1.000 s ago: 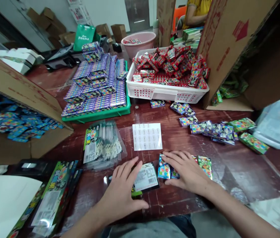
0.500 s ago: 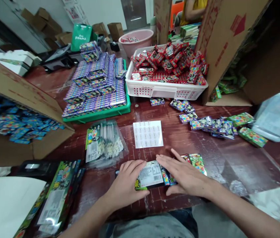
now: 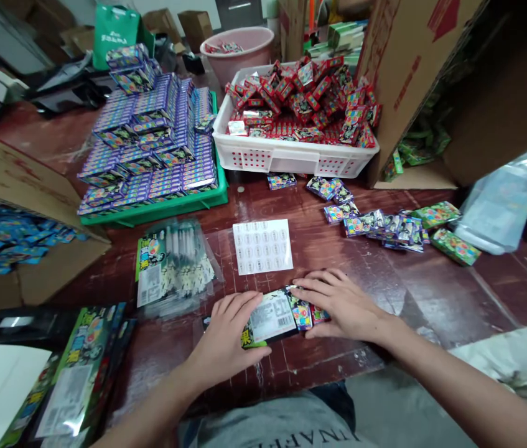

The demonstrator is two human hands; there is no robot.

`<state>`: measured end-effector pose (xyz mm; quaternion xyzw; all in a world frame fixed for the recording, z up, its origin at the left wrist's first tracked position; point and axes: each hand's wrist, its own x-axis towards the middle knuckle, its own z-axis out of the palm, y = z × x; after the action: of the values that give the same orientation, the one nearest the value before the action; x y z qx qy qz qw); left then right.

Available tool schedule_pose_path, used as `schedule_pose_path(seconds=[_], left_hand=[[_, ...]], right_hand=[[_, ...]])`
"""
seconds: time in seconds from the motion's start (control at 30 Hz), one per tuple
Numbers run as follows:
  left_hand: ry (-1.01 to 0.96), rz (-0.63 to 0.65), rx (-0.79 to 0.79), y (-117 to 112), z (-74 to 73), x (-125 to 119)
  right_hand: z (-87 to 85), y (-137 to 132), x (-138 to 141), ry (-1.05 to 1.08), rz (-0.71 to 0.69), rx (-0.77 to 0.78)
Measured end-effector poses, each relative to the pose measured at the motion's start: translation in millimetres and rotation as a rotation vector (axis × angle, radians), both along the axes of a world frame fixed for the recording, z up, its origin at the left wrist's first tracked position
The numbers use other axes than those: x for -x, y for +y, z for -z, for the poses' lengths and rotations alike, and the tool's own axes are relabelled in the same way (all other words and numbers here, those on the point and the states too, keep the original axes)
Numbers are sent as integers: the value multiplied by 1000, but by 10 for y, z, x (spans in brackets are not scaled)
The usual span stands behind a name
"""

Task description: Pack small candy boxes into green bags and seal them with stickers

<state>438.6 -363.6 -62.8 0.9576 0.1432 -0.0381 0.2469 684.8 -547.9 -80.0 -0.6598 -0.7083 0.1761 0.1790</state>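
Black pouch [image 3: 270, 317] with the white label lies at the near edge of the table [image 3: 431, 298], our left hand [image 3: 228, 336] flat on it. Our right hand [image 3: 340, 305], flat too, has slid the small colourful packets [image 3: 301, 314] against its opening; before, they lay apart.

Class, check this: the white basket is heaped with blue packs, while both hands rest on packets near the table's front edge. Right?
No: the head view shows red packs in the white basket, not blue. The left hand and right hand do rest on packets.
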Motion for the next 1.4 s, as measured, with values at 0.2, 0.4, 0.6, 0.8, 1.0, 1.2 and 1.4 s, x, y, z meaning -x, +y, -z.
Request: schedule_pose_path(seconds=[0.2,0.4,0.6,0.8,1.0,1.2,1.4], left_hand=[[-13,-51,-37,-36,25,4],[30,25,-3,79,-90,-62],[30,56,1,64,-91,-81],[-19,7,-14,-44,-16,-110],[2,43,-3,-44,-35,-116],[20,47,-14,2,-54,-115],[-2,58,30,-9,-63,-146]], right_hand=[[-4,30,119,56,32,7],[-87,-55,-40,40,-34,-7],[21,-185,-243,43,-44,4],[185,-81,-31,125,-29,-87],[129,-62,67,179,-85,-48],[13,-288,-208,104,71,-4],[12,-307,-289,225,34,-35]])
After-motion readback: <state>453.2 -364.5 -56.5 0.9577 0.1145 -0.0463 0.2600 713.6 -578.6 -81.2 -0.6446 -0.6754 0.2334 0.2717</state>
